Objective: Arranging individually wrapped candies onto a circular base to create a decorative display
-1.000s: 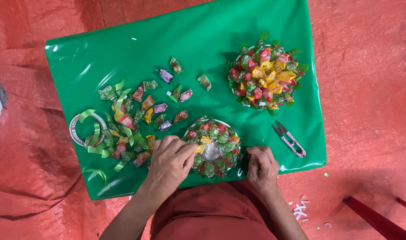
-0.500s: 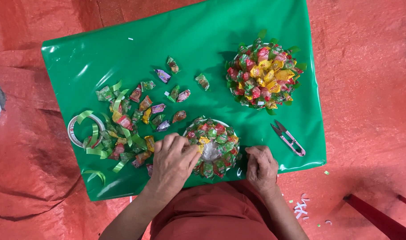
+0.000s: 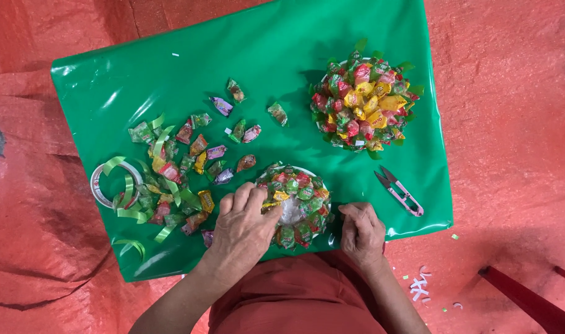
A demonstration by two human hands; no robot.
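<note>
There, the fingers (image 3: 253,199) of the left hand (image 3: 242,232) were curled together, their tips pressing on the near-left rim of a half-covered candy ring (image 3: 295,204); whether they pinched a single sweet could not be told. The right hand (image 3: 361,232) rested in a loose fist on the green sheet (image 3: 171,74), just beside the ring's right edge, gripping nothing visible. The ring lay at the sheet's near edge. Left of it spread loose wrapped candies (image 3: 189,161) mixed with green ribbon curls, and a tape roll (image 3: 103,185). Pink snips (image 3: 400,192) lay to the right, and a finished candy dome (image 3: 363,105) sat farther back.
</note>
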